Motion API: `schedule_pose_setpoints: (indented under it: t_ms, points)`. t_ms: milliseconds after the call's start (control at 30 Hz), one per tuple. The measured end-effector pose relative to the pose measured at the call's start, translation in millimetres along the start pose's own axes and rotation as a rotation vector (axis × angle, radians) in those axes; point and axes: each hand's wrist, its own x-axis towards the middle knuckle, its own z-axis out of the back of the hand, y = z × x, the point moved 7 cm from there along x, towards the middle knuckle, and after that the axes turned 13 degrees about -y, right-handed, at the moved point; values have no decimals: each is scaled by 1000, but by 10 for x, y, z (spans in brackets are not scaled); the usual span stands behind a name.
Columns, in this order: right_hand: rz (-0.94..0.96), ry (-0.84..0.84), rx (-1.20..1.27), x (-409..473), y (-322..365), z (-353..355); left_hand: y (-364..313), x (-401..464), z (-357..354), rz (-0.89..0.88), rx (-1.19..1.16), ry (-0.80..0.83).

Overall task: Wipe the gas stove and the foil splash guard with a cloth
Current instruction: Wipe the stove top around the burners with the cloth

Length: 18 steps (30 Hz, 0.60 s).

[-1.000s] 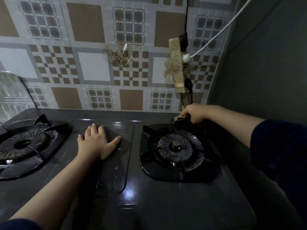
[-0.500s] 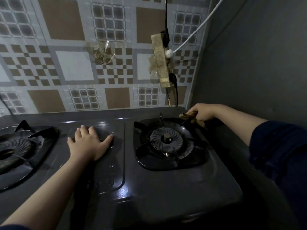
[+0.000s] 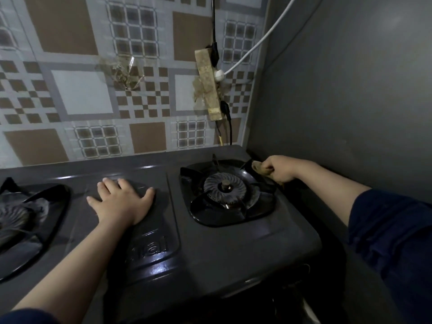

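Note:
A dark grey two-burner gas stove (image 3: 229,249) fills the lower view. My left hand (image 3: 121,202) lies flat, fingers spread, on the raised centre panel between the burners. My right hand (image 3: 281,170) is closed on a crumpled brownish cloth (image 3: 259,168) at the stove's right edge, just beside the right burner (image 3: 224,189) and its black pan support. The left burner (image 3: 16,216) is partly cut off at the frame's left. The foil splash guard is out of view.
A patterned tile wall (image 3: 81,94) rises behind the stove. A grimy power strip (image 3: 208,85) hangs on it with a white cable (image 3: 254,47) and black cords. A plain grey wall (image 3: 350,90) stands close along the stove's right side.
My right hand has slid the cloth from the back of the right burner round to the stove's right edge. The left hand has stayed flat in place. The view has shifted right.

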Motion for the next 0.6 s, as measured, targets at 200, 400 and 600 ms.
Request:
schedule_pose_setpoints:
  t_ms: [200,400,600]
  points:
    - [116,9,-169,-155,121,-72,88,91,-46,83,7,-17]
    - [93,-4,-276,-329,43,-129,58,112,-57,94,0,-14]
    - [94,-69,-275,-419,45,-103,20,50,-96,72,-17,27]
